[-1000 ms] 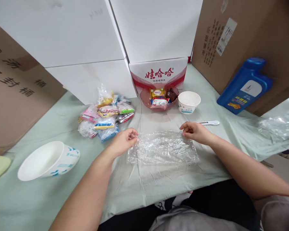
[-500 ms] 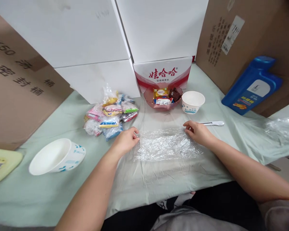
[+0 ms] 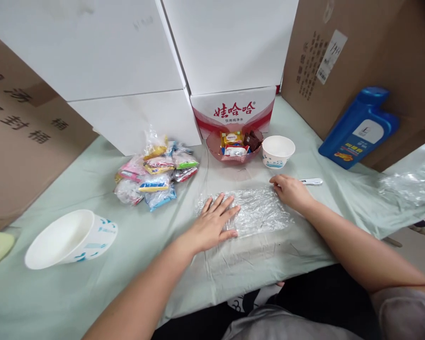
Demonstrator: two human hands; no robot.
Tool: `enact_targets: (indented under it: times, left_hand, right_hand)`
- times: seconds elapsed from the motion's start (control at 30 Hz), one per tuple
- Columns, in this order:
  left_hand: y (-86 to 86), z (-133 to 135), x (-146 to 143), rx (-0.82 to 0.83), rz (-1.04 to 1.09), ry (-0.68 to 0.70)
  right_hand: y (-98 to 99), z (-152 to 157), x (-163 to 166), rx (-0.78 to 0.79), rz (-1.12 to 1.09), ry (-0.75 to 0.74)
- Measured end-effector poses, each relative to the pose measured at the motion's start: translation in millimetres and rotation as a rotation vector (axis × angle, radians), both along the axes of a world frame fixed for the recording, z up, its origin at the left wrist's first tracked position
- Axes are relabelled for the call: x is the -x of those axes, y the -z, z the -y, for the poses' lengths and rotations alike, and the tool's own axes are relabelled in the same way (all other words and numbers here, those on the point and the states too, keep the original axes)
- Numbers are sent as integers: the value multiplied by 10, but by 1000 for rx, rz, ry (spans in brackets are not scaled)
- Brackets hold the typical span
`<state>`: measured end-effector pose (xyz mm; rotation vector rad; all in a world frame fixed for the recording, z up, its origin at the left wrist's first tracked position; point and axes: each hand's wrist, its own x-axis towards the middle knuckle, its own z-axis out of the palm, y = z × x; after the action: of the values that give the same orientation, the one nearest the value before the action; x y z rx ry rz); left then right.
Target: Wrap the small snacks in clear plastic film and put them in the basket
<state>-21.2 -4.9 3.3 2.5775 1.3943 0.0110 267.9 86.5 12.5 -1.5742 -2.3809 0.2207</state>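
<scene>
Clear plastic sheet [image 3: 257, 208]: lying crinkled on the pale green cloth [image 3: 248, 264], directly before the seated person. Clock readings are being taken about the sheet, twelve pointing away from the person.

Left hand [image 3: 212, 224]: resting palm down over the sheet's nine o'clock end, fingers spreading wide. Right hand [image 3: 290, 191]: sitting at the two o'clock corner, fingers curling inward; from here I am not managing to tell whether they are pinching the edge.

Two o'clock, just past the right hand: a white cutter [image 3: 312, 181] is lying flat, one end hiding behind the hand. One o'clock: a small paper cup [image 3: 278, 161] is standing upright. Twelve: a pink glass bowl [image 3: 214, 147] is holding wrapped snacks [image 3: 231, 138], the cup standing just beside it. Behind the bowl, a white carton with red lettering [image 3: 233, 109] is standing.

Ten o'clock: a pile of plastic-wrapped packets [image 3: 157, 172] is lying heaped. Between eight and nine, well apart: a large paper bowl [image 3: 95, 238] is sitting.

Two o'clock, farther out: a blue bottle [image 3: 359, 127] is standing near a brown carton [image 3: 315, 61]. Three: more clear plastic [image 3: 411, 184] is lying bunched.
</scene>
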Motion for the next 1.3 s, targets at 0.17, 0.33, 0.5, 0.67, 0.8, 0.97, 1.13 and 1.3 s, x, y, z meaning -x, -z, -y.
enact_targets:
  times: [0.17, 0.33, 0.5, 0.67, 0.8, 0.97, 1.13, 1.3]
  left_hand:
    - [-29, -18, 17, 36, -18, 3]
    - [-43, -61, 43, 55, -25, 0]
    - [-85, -140, 163, -53, 49, -54]
    - [-384, -36, 185, -34, 204, -66]
    - [-518, 97, 177, 221, 24, -64]
    - [-527, 116, 246, 252, -31, -89]
    - [-599, 79, 351, 260, 38, -56]
    - [-659, 50, 463, 410, 178, -139]
  right_hand:
    - [-178, 122, -45, -104, -81, -45]
    - [-192, 292, 99, 153, 57, -434]
    - [-250, 160, -85, 103, 179, -88]
    - [-400, 294, -80, 230, -98, -649]
    - [-410, 365, 1, 402, 51, -808]
    - [-368, 302, -64, 373, 108, -743]
    - [-398, 255, -172, 410, -6, -733]
    - [-462, 210, -242, 540, -2, -621]
